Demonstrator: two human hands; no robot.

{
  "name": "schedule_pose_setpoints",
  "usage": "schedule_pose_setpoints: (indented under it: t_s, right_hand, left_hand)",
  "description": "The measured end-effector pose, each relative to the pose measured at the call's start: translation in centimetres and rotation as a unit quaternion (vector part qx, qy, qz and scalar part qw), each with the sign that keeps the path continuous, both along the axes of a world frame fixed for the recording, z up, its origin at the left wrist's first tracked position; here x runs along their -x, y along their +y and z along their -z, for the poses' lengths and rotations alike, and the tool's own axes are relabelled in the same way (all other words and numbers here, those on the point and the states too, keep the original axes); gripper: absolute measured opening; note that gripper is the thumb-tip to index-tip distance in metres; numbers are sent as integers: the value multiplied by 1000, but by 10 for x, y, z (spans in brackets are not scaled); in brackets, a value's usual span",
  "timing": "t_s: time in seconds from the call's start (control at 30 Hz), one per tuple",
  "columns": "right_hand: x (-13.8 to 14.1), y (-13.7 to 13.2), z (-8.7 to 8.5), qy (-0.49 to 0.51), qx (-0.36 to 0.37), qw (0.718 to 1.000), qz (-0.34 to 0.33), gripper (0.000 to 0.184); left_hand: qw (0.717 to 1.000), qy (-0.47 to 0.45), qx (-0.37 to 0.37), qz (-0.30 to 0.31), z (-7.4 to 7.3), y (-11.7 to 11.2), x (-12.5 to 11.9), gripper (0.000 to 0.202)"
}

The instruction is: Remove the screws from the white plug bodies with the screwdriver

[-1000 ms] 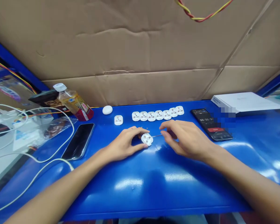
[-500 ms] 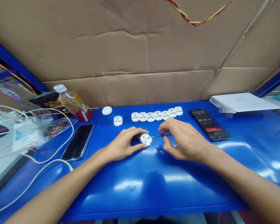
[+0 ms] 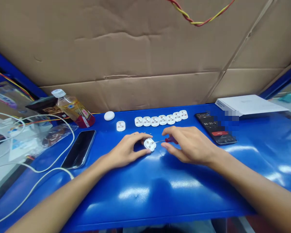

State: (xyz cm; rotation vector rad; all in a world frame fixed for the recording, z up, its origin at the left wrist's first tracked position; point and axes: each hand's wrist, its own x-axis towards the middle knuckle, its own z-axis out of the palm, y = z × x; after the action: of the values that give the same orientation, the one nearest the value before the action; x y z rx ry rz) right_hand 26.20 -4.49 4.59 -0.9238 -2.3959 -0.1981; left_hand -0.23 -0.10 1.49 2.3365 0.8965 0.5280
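Observation:
My left hand pinches a small white plug part and holds it tilted on the blue table. My right hand grips a small screwdriver with a red handle; its thin shaft points left into the part. Behind my hands lies a row of several matching white parts, and one single part lies apart to the left. A few tiny screws lie just behind my left fingers.
A dark phone lies at left beside white cables. A drink bottle and a white oval object sit at the back left. A phone showing a timer and a white box are at right. A cardboard wall rises behind.
My right hand has shifted slightly left toward the part, and the screwdriver's red handle now shows between its fingers. My left hand keeps its hold.

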Motion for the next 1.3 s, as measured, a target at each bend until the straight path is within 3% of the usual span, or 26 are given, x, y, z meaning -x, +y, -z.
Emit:
schedule_pose_setpoints:
  t_s: [0.1, 0.2, 0.43, 0.63, 0.8, 1.0, 1.17, 1.3]
  right_hand:
    - [0, 0, 1, -14, -24, 999, 16, 12]
    - [2, -1, 1, 3, -44, 999, -20, 17]
    - [0, 0, 2, -14, -11, 999, 28, 12]
    - [-1, 0, 2, 17, 12, 1000, -19, 21]
    - [-1, 2, 5, 19, 37, 999, 29, 13]
    - [-1, 3, 6, 45, 21, 999, -13, 20]
    - [-3, 4, 7, 16, -5, 1000, 7, 12]
    - [-3, 3, 7, 22, 4, 999, -27, 16]
  left_hand:
    - [1000, 4, -2, 1, 1, 0, 0, 45]
    - [1000, 6, 1, 2, 1, 0, 0, 46]
    - [1000, 9, 0, 10, 1, 1, 0, 44]
    - [1000, 3, -2, 11, 0, 0, 0, 45]
    - [1000, 4, 7, 15, -3, 0, -2, 46]
    - [1000, 4, 11, 11, -4, -2, -1, 45]
    - [1000, 0, 13, 20, -3, -1, 1, 46]
    - [1000, -3, 13, 24, -3, -1, 1, 45]
